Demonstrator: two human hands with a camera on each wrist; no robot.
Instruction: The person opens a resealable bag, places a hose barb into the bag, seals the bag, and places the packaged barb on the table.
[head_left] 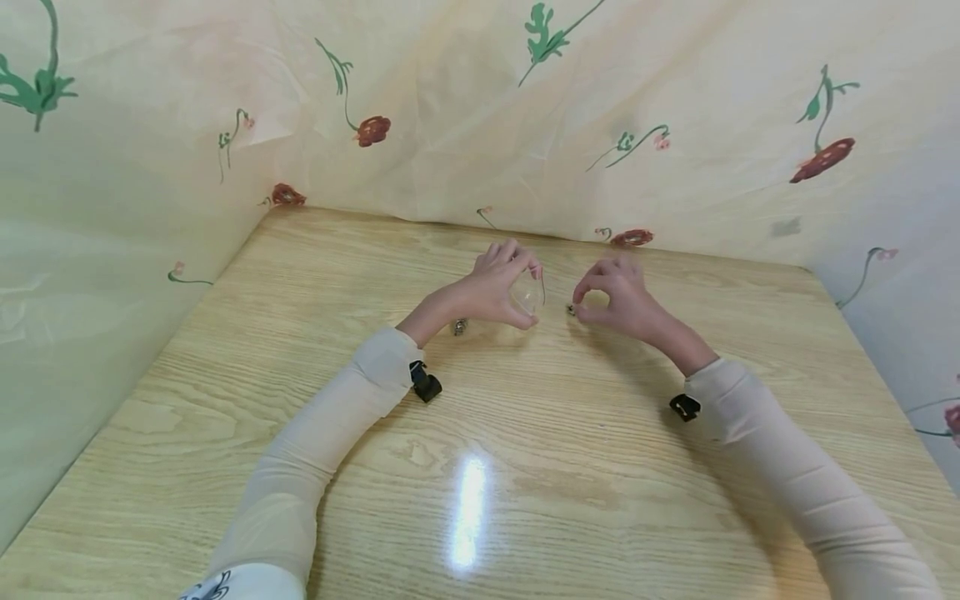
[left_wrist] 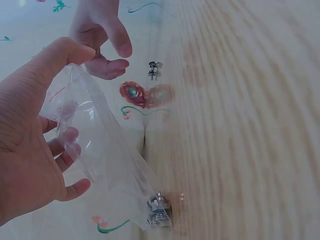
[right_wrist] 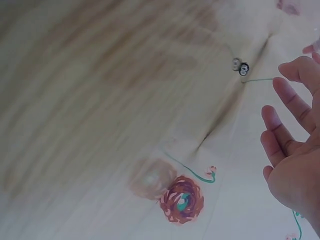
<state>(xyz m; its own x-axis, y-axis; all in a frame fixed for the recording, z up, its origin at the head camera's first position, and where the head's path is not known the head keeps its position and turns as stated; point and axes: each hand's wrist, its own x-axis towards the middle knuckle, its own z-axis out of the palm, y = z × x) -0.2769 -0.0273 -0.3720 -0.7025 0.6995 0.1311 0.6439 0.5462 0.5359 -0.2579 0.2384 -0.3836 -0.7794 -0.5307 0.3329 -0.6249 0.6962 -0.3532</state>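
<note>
A clear plastic bag (left_wrist: pixel 107 135) is held in my left hand (head_left: pixel 498 287), gripped at its upper edge between thumb and fingers. Small shiny metal pieces (left_wrist: pixel 159 210) show at the bag's lower corner; whether they lie inside or behind it I cannot tell. In the head view, metal pieces (head_left: pixel 460 327) appear beside the left wrist. My right hand (head_left: pixel 618 300) hovers over the table's far half, its thumb and index finger bent but apart. Just off its fingertips, a small metal piece (right_wrist: pixel 243 68) stands on the table, with a gap between them in the wrist views.
The light wood-grain table (head_left: pixel 570 467) reflects a bright strip of light. Flower-patterned cloth (head_left: pixel 450 100) hangs behind it and along both sides. A black strap (head_left: pixel 425 383) sits at the left wrist, another black strap (head_left: pixel 684 407) at the right.
</note>
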